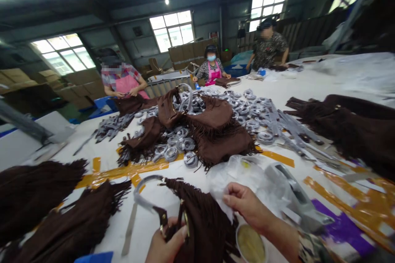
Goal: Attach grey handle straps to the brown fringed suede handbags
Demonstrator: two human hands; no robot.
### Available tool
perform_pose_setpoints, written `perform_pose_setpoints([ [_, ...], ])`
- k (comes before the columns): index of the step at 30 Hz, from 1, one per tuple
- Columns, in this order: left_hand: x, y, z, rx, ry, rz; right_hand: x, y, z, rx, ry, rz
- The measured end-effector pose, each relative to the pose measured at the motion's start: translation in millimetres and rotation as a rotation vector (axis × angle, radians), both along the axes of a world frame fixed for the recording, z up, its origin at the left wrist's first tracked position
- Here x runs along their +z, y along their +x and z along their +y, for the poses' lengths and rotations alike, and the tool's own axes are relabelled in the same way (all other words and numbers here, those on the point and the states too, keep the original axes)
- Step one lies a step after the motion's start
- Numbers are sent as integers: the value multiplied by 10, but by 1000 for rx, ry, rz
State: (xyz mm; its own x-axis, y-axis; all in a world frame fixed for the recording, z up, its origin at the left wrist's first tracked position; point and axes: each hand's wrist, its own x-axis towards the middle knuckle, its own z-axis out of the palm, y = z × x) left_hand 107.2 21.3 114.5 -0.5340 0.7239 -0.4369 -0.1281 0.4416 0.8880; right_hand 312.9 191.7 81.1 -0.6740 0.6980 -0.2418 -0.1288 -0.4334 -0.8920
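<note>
A dark brown fringed handbag (205, 218) lies at the front of the table. My left hand (168, 240) is closed on its opening edge, by the strap end and the gold-coloured hardware. The bag's strap (143, 195), wrapped in clear plastic, curves up to the left of that hand. Thumb and fingers of my right hand (247, 205) pinch a thin white plastic sheet (226, 197), just right of the bag. Below my right wrist stands a round tub (250, 244) with something yellowish in it.
Brown fringed bags (216, 131) and coiled plastic-wrapped straps (247, 109) are heaped mid-table. More dark bags lie left (74, 218) and right (354, 127). A grey tape dispenser (296, 193) stands right of my right hand. Three people (123, 80) work across the table.
</note>
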Motion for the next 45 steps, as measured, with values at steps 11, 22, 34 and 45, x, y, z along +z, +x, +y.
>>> perform_pose_setpoints([
  [11, -20, 124, -60, 106, 212, -111, -92, -755, -739, 310, 62, -15],
  [22, -46, 188, -6, 169, 187, 12, -44, -310, -832, 510, -8, -235],
  [34, -52, 194, -46, -50, 87, 31, -94, -184, -569, 681, 144, -159],
  [45, 40, 171, -82, -165, 163, -6, -208, -396, -429, 189, -81, -192],
])
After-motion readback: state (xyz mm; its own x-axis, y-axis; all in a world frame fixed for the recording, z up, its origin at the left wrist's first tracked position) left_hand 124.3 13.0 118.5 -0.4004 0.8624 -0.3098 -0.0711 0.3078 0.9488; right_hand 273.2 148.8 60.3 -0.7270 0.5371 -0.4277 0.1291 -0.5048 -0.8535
